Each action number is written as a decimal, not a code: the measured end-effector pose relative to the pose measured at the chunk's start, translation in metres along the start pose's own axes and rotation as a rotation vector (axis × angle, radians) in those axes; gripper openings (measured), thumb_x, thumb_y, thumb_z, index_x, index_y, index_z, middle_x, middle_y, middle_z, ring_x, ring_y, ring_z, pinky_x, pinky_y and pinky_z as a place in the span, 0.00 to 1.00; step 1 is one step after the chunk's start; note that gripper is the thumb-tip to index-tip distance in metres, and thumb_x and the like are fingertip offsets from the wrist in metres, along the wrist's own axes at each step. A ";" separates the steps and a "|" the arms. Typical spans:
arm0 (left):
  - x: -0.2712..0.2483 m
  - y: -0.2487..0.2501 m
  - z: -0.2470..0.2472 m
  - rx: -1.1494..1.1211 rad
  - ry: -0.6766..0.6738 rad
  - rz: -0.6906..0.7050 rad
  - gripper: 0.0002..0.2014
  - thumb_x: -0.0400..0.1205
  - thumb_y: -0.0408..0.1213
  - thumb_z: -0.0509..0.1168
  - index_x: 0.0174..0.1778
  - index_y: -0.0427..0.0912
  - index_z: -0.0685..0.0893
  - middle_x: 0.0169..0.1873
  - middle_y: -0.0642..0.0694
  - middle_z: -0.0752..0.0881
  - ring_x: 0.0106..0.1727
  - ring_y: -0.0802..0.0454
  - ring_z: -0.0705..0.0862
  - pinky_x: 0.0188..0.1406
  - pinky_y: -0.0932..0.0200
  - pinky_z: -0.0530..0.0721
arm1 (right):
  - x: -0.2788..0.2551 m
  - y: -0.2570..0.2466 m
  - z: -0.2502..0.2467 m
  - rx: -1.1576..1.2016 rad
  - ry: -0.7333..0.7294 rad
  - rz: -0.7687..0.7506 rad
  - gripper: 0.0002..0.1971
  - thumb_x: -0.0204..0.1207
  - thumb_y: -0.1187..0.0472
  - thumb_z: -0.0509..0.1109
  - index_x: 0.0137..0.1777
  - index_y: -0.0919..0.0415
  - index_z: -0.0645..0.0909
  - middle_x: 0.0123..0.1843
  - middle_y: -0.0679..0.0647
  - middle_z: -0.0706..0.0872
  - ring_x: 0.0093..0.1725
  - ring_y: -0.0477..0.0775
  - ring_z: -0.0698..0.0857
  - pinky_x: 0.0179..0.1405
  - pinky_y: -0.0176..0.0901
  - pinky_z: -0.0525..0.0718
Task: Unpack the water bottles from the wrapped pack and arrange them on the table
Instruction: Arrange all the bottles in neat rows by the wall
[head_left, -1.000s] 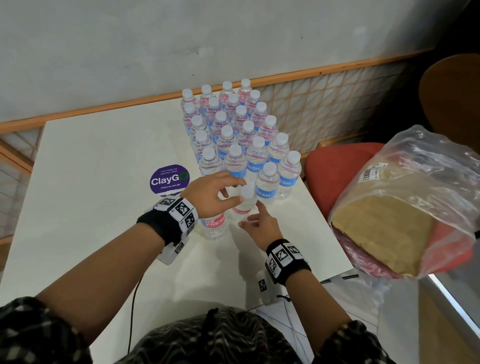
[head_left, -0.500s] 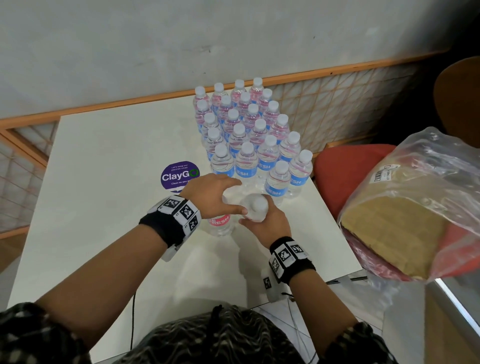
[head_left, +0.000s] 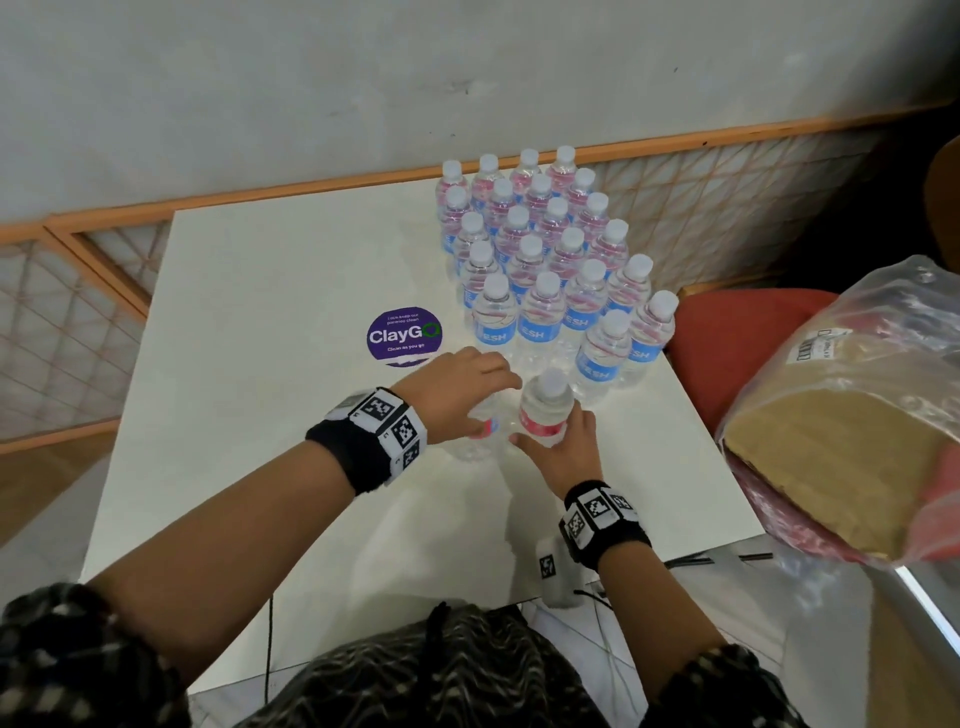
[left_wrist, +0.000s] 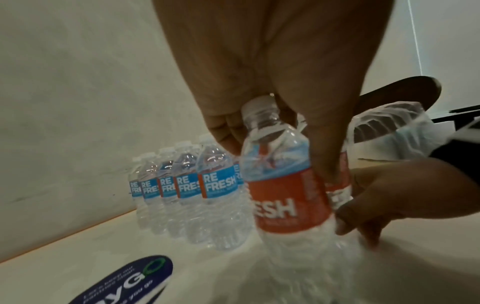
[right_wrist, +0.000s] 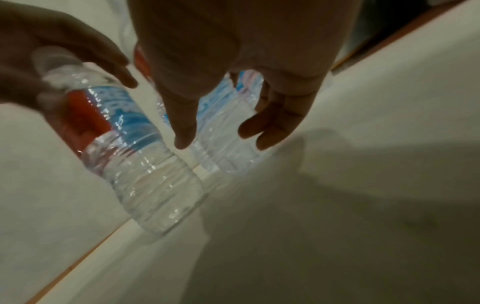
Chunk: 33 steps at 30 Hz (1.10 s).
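The left hand (head_left: 457, 387) grips a clear plastic water bottle with a red label (left_wrist: 288, 205) from above, near the white desk's (head_left: 270, 270) near edge. The right hand (head_left: 563, 447) wraps around a second clear bottle (head_left: 545, 410) just beside it. The other bottles (head_left: 540, 260) stand in rows toward the far right corner.

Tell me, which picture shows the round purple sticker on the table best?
The head view. There the purple sticker lies whole on the table, left of the bottles, and its word ClayGo reads clearly. The left wrist view catches only part of it at the bottom edge, tilted and blurry. The right wrist view does not show it.
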<state>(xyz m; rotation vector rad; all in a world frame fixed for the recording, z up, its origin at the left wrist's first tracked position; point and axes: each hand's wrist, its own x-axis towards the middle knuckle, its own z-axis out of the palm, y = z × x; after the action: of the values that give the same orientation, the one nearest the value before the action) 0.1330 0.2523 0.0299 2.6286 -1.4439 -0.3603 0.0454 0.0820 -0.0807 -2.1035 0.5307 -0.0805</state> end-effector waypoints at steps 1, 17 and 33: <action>-0.004 -0.001 0.006 -0.035 0.026 0.024 0.31 0.77 0.40 0.70 0.76 0.50 0.69 0.72 0.49 0.72 0.67 0.44 0.74 0.65 0.48 0.75 | -0.002 0.005 0.001 0.029 -0.016 0.031 0.41 0.63 0.55 0.83 0.74 0.59 0.67 0.67 0.56 0.74 0.58 0.56 0.78 0.56 0.36 0.77; -0.002 -0.013 0.034 -0.589 0.054 -0.474 0.37 0.76 0.48 0.72 0.78 0.46 0.61 0.63 0.44 0.84 0.53 0.47 0.87 0.57 0.49 0.84 | -0.002 0.001 0.002 0.034 0.028 0.246 0.43 0.67 0.45 0.78 0.78 0.52 0.62 0.65 0.56 0.72 0.63 0.59 0.78 0.64 0.46 0.74; 0.038 -0.003 0.059 -0.771 0.209 -0.679 0.36 0.74 0.51 0.73 0.75 0.47 0.65 0.69 0.48 0.78 0.60 0.47 0.85 0.57 0.56 0.79 | 0.016 0.003 -0.010 0.175 -0.060 0.291 0.33 0.73 0.53 0.73 0.76 0.51 0.63 0.49 0.57 0.85 0.49 0.55 0.83 0.52 0.42 0.78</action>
<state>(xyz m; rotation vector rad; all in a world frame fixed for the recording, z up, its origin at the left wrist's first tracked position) 0.1390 0.2224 -0.0334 2.2875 -0.2078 -0.5397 0.0563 0.0661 -0.0803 -1.8340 0.7602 0.0993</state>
